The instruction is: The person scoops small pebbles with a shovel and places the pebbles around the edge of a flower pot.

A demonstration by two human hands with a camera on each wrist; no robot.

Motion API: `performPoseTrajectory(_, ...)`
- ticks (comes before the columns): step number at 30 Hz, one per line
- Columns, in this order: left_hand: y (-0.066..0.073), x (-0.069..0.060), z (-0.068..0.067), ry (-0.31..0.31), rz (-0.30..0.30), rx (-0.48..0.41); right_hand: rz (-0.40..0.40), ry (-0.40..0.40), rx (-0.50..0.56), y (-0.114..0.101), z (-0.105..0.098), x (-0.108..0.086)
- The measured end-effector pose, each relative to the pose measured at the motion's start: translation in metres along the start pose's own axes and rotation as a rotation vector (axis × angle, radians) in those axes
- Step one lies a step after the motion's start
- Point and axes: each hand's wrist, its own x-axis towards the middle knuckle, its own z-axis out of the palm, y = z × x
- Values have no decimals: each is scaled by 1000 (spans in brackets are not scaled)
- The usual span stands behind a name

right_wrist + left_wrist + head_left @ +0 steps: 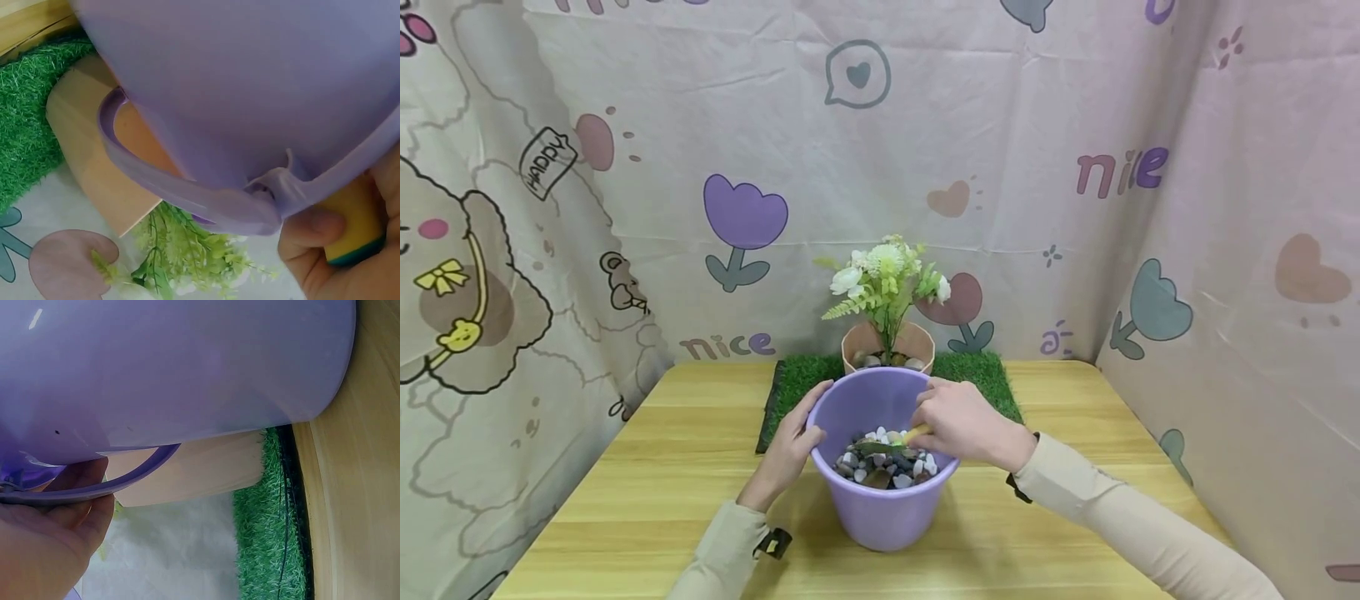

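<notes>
A purple bucket [889, 518] stands on the table, tilted a little towards me, with mixed white, grey and brown pebbles [902, 481] at its bottom. My left hand [786, 450] grips the bucket's left rim, and the left wrist view shows its fingers around the rim and the purple carry handle [134, 475]. Inside the right side of the bucket, my right hand [964, 421] holds a small trowel by its yellow handle [355, 219]. The trowel's dark green blade [877, 448] lies on the pebbles, partly among them.
Behind the bucket, a peach flowerpot [853, 342] with white flowers [883, 262] and stones stands on a green turf mat [988, 379]. The wooden table [700, 467] spreads to both sides. Printed cloth [1030, 108] hangs at the back and sides.
</notes>
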Motion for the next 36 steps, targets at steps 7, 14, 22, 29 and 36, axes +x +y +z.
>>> performPoseTrajectory(7,0,0,0,-4,3,-8,204,-17,17,-2,1,-2)
performPoseTrajectory(14,-1,-1,-1,-2,9,-10,297,-22,19,3,-4,-4)
performPoseTrajectory(22,-2,-1,-2,-5,10,-5,179,19,1,13,-9,-6)
performPoseTrajectory(29,-1,-1,-2,-6,1,-3,56,-25,-17,19,-13,-8)
performPoseTrajectory(36,0,0,-1,-12,-1,-5,-50,-44,-113,17,-20,-7)
